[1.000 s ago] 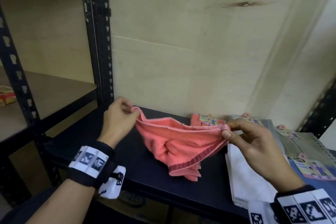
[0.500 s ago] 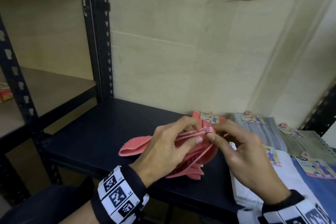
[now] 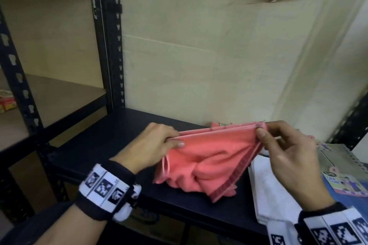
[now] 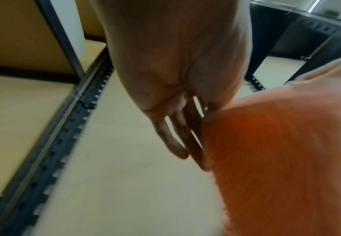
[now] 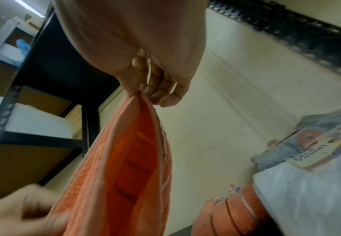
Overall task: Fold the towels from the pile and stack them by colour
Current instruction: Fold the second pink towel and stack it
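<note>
A coral-pink towel hangs doubled over above the black shelf, stretched between both hands. My left hand pinches its top edge at the left end; in the left wrist view the towel lies against the fingers. My right hand pinches the stacked corners at the right end, and the right wrist view shows that hand on the towel. The lower folds sag onto the shelf. A folded pink towel lies behind.
White folded towels lie under my right hand, with grey and blue labelled towels further right. Black rack posts stand to the left before a wooden shelf. A pale wall closes the back.
The left hand, which had met the right hand half a second ago, has slid back to the left along the top edge. The doubled towel is now pulled taut.
</note>
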